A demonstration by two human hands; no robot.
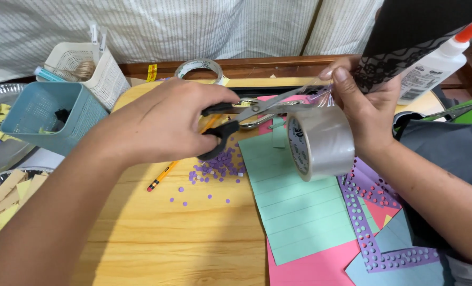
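Head view: left hand closed through the black handles of scissors, blades slightly parted at a tape strip. Right hand pinching that strip, clear tape roll hanging from wrist above green paper, pink sheet, wooden board.

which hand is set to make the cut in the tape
The left hand: it holds the black-handled scissors, whose blades reach the strip pulled from the clear tape roll. The right hand holds that strip.
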